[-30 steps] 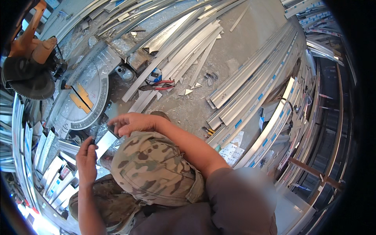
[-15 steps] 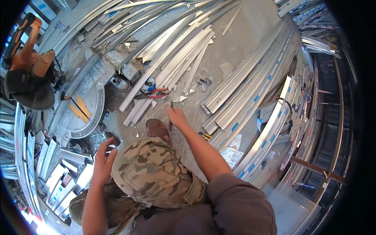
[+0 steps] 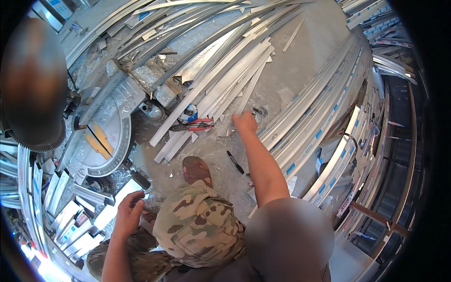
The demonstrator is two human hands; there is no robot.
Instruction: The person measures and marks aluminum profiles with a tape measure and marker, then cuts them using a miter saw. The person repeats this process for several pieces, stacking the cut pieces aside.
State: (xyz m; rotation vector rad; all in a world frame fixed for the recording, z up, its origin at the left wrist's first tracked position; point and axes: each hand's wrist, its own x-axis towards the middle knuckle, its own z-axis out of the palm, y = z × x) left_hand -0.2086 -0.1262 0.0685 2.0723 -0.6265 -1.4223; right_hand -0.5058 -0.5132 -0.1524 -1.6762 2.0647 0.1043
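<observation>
My right hand (image 3: pixel 245 123) reaches out over the floor at the lower end of a thin metal strip (image 3: pixel 250 89). Its fingers are drawn together, and whatever lies between them is too small to make out. Small scrap pieces (image 3: pixel 260 111) lie just beyond it. Beneath my right forearm a black marker (image 3: pixel 235 162) rests on the concrete. Left of the hand, red-handled pliers (image 3: pixel 192 126) and a blue-and-white tape measure (image 3: pixel 189 113) lie on metal profiles. My left hand (image 3: pixel 129 211) hangs beside my knee, fingers loosely curved and apart, holding nothing, near a dark handle (image 3: pixel 140 179) of the mitre saw.
The mitre saw's round base (image 3: pixel 105 148) stands at left, its blurred head (image 3: pixel 35 84) raised. Long metal profiles (image 3: pixel 314 103) lie in bundles to the right and ahead (image 3: pixel 225 70). Short offcuts (image 3: pixel 77 221) pile up at lower left. A dark rack (image 3: pixel 397 164) stands far right.
My right hand has moved forward and right, past the pliers. The black marker now shows plainly on the floor. My left hand has dropped slightly, and the view has shifted.
</observation>
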